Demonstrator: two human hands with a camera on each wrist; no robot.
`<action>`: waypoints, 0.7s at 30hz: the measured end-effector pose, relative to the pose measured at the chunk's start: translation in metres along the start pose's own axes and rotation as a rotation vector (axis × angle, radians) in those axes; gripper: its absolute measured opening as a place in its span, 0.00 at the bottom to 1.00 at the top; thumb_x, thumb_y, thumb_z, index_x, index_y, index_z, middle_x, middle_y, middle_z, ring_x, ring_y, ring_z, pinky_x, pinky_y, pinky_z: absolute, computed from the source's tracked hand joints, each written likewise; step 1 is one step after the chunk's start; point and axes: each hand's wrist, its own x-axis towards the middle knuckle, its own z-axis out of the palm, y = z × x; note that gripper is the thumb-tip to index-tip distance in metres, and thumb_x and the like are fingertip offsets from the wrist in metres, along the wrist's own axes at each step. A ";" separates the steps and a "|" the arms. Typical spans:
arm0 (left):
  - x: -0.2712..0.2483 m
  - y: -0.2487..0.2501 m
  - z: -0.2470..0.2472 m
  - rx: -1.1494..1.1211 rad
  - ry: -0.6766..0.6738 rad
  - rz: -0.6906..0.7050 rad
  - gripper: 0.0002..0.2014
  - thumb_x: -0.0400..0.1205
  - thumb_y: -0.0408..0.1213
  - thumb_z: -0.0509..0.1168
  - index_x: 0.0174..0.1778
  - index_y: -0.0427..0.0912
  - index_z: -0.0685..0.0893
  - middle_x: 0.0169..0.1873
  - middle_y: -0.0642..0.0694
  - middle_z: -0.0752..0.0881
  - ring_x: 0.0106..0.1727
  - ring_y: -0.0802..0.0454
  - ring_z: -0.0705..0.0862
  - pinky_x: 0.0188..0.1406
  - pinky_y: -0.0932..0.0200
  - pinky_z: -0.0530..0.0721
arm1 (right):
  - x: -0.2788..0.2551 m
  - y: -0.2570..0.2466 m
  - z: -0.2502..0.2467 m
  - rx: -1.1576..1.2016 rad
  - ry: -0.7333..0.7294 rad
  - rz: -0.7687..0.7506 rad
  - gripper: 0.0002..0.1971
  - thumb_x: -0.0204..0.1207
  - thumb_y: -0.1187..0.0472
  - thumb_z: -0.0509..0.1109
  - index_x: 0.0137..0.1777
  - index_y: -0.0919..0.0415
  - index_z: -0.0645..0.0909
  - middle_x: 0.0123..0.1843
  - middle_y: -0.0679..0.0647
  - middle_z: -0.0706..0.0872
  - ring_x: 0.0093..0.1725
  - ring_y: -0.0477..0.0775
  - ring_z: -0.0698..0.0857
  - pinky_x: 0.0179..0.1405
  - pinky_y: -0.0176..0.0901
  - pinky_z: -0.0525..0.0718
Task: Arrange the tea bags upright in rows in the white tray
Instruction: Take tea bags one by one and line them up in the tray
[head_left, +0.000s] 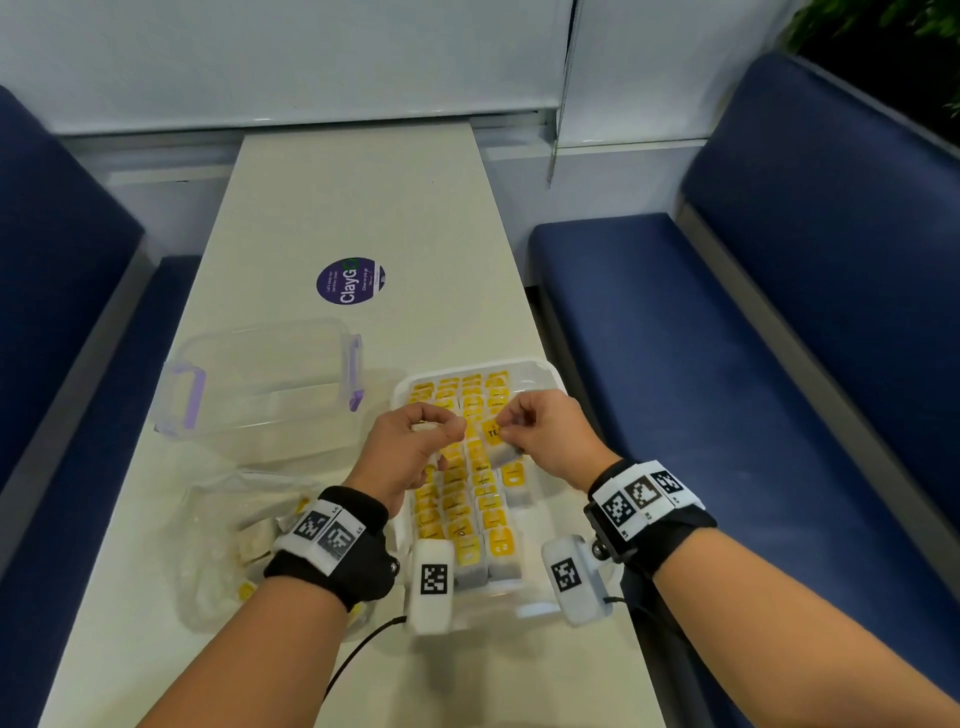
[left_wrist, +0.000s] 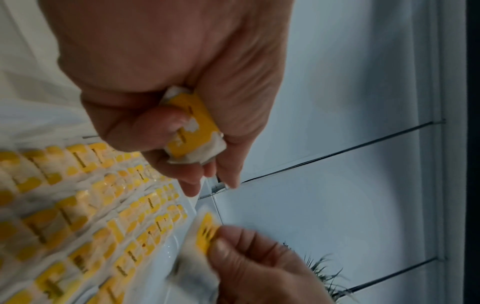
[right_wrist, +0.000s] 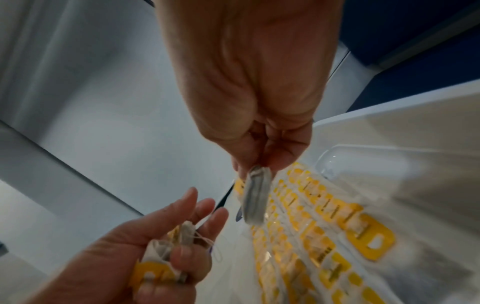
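The white tray (head_left: 558, 382) lies on the table before me, packed with rows of upright tea bags (head_left: 457, 512) with yellow tags. My left hand (head_left: 415, 441) hovers over the tray's left side, its fingers curled round a small bunch of tea bags (left_wrist: 193, 131). My right hand (head_left: 530, 428) is just to its right and pinches a single tea bag (head_left: 498, 441) by its yellow tag, the bag (right_wrist: 255, 197) hanging above the rows.
A clear plastic box (head_left: 260, 384) with purple clips stands left of the tray. A crumpled clear bag (head_left: 234, 540) with more tea bags lies near my left wrist. A purple sticker (head_left: 350, 280) is farther up the table. Blue benches flank the table.
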 end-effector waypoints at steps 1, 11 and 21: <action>0.001 -0.002 0.000 0.015 -0.005 -0.011 0.07 0.76 0.37 0.78 0.45 0.42 0.86 0.39 0.44 0.88 0.23 0.56 0.79 0.23 0.63 0.62 | -0.001 0.005 -0.001 -0.025 -0.027 0.053 0.05 0.70 0.72 0.75 0.42 0.61 0.86 0.39 0.59 0.87 0.38 0.53 0.85 0.50 0.52 0.88; 0.002 -0.003 -0.002 0.046 0.000 -0.025 0.08 0.76 0.32 0.76 0.47 0.40 0.85 0.35 0.45 0.84 0.24 0.55 0.79 0.21 0.63 0.62 | -0.010 0.030 0.010 -0.312 -0.265 0.331 0.12 0.64 0.75 0.78 0.37 0.57 0.84 0.35 0.50 0.82 0.41 0.54 0.86 0.50 0.53 0.90; 0.001 -0.004 -0.003 0.028 0.016 -0.037 0.07 0.77 0.32 0.76 0.48 0.40 0.85 0.38 0.45 0.85 0.25 0.54 0.78 0.20 0.62 0.62 | -0.008 0.032 0.020 -0.469 -0.244 0.297 0.11 0.64 0.69 0.79 0.37 0.54 0.82 0.35 0.46 0.81 0.42 0.49 0.83 0.40 0.38 0.82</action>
